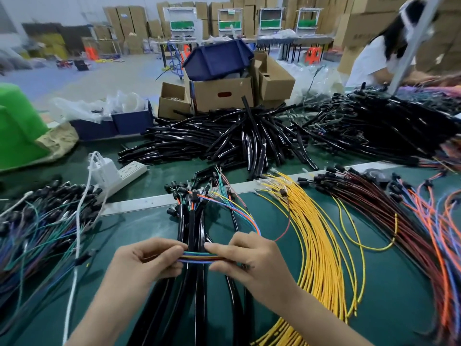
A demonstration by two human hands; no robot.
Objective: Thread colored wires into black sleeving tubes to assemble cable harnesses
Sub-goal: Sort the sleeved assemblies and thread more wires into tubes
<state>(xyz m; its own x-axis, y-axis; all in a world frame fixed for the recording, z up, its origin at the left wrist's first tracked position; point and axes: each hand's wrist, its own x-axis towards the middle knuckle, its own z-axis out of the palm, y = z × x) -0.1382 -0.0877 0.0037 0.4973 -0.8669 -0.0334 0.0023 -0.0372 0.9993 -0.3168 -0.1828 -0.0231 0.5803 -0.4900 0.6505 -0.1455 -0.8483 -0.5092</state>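
A flat bundle of colored wires [197, 256] stretches between my two hands just above the green mat. My left hand [147, 260] pinches its left end, and my right hand [242, 258] pinches its right end, from where the wires loop up and away toward the back. Under the hands lies a group of assembled black sleeving tubes [192, 228] with wires and connectors sticking out at their far ends. A large heap of empty black sleeving tubes [224, 138] sits further back on the table.
Yellow wires [316, 233] fan out to the right, with red and orange wires [399, 221] beyond them. Connector-tipped wires [42, 221] pile at the left near a white power strip [124, 172]. Cardboard boxes [222, 93] stand behind; a person [379, 53] works at far right.
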